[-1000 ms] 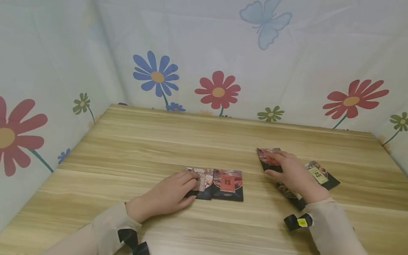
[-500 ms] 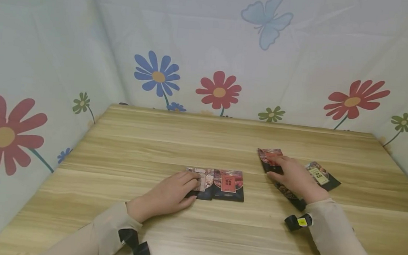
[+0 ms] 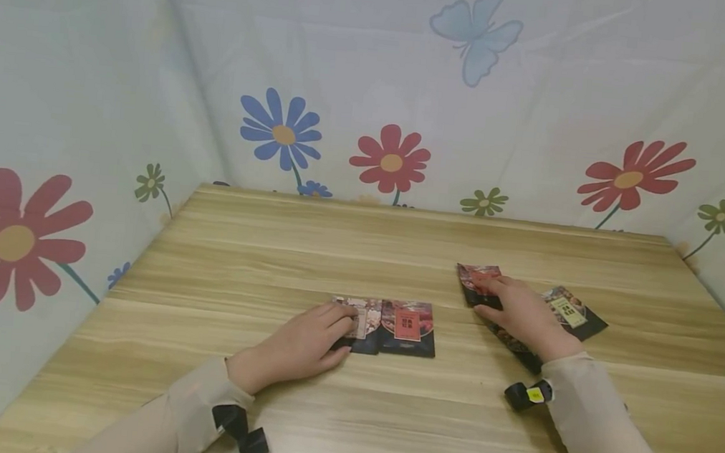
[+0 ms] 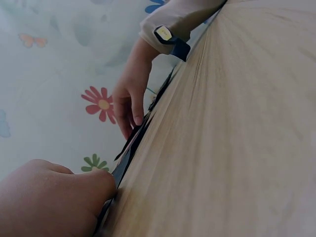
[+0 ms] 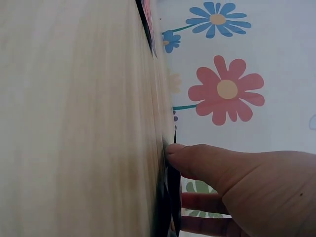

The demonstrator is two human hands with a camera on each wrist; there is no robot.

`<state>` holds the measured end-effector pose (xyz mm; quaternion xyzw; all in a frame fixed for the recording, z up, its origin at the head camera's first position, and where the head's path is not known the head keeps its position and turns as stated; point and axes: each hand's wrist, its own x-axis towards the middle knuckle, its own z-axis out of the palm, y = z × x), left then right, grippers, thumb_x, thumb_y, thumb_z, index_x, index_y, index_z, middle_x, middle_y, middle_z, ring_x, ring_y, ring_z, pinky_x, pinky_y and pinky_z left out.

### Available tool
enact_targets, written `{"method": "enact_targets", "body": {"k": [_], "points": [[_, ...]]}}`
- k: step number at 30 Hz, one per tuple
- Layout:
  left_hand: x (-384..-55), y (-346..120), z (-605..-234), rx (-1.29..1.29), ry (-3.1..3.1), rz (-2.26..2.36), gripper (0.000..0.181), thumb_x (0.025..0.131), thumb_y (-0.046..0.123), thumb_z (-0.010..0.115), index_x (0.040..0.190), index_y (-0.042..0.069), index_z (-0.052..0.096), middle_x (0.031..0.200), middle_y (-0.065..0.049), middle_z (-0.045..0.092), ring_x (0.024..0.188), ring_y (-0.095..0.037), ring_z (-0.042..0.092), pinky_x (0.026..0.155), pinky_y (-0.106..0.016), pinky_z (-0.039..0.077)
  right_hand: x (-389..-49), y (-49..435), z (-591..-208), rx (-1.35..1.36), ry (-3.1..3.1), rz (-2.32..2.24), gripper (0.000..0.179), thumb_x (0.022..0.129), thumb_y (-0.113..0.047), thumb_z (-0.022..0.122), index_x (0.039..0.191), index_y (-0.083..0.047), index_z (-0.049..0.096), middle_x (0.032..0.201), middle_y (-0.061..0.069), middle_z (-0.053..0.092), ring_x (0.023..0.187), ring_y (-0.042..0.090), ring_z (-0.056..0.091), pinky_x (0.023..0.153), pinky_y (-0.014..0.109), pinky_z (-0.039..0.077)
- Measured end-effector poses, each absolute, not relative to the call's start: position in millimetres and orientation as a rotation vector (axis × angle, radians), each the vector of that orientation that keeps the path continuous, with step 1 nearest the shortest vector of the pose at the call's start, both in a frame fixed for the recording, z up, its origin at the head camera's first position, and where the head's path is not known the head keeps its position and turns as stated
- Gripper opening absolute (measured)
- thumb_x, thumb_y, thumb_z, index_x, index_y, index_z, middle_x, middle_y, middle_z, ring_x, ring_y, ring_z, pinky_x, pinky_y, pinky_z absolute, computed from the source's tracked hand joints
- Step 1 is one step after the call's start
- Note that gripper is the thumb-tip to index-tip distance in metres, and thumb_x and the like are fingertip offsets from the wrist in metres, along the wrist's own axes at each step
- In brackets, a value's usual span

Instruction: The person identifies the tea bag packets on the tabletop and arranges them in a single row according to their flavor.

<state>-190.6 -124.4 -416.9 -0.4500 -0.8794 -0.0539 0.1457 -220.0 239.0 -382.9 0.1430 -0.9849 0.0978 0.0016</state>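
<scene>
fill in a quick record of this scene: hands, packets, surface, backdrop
left hand: rests on the pale-label packet
right hand: fingers touch the far red-label packet; pinching or not, unclear
centre pair: pale-label packet and near red-label packet, side by side
right group: far red-label packet, yellow-label packet, another packet partly hidden by the right hand
surface: wood-grain table
backdrop: pale sheet printed with flowers and a butterfly

Left grip (image 3: 297,343) partly hides one packet (image 3: 368,325), while right grip (image 3: 521,316) partly covers another packet (image 3: 471,278).
</scene>
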Motion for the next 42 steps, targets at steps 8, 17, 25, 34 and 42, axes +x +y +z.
{"method": "enact_targets", "body": {"k": [8, 17, 25, 34, 42], "points": [[-191, -124, -417, -1.302, -2.530, -0.156, 0.032, 0.091, 0.030, 0.060, 0.115, 0.008, 0.060, 0.128, -0.009, 0.059, 0.120, -0.024, 0.055, 0.108, -0.037, 0.045, -220, 237, -384, 0.463, -3.080, 0.284, 0.051, 0.091, -0.027, 0.064, 0.137, -0.008, 0.053, 0.135, 0.026, 0.053, 0.121, 0.047, 0.051, 0.097, 0.060, 0.046], [-191, -124, -417, -1.300, -2.544, -0.154, 0.033, 0.092, 0.030, 0.059, 0.115, 0.008, 0.060, 0.129, -0.010, 0.058, 0.121, -0.024, 0.054, 0.108, -0.038, 0.044, -218, 234, -383, 0.494, -3.071, 0.307, 0.048, 0.091, -0.028, 0.064, 0.135, -0.010, 0.055, 0.136, 0.022, 0.054, 0.124, 0.045, 0.050, 0.100, 0.059, 0.044], [-191, -125, -416, -1.302, -2.523, -0.165, 0.031, 0.091, 0.030, 0.060, 0.114, 0.009, 0.061, 0.127, -0.009, 0.059, 0.119, -0.023, 0.055, 0.107, -0.036, 0.045, -217, 230, -382, 0.521, -3.056, 0.301, 0.046, 0.091, -0.029, 0.064, 0.132, -0.009, 0.058, 0.137, 0.021, 0.054, 0.126, 0.044, 0.048, 0.101, 0.059, 0.044], [-191, -124, -417, -1.301, -2.543, -0.151, 0.032, 0.092, 0.031, 0.059, 0.115, 0.009, 0.061, 0.128, -0.009, 0.059, 0.120, -0.024, 0.055, 0.107, -0.037, 0.045, -215, 229, -382, 0.523, -3.067, 0.288, 0.049, 0.090, -0.030, 0.065, 0.135, -0.011, 0.056, 0.137, 0.023, 0.053, 0.126, 0.045, 0.048, 0.101, 0.059, 0.044], [-190, -123, -415, -1.291, -2.570, -0.149, 0.032, 0.092, 0.031, 0.058, 0.116, 0.009, 0.061, 0.129, -0.010, 0.059, 0.120, -0.025, 0.055, 0.108, -0.037, 0.045, -213, 227, -381, 0.574, -3.052, 0.267, 0.050, 0.089, -0.029, 0.067, 0.136, -0.014, 0.055, 0.135, 0.021, 0.055, 0.125, 0.044, 0.049, 0.098, 0.059, 0.046]]}}
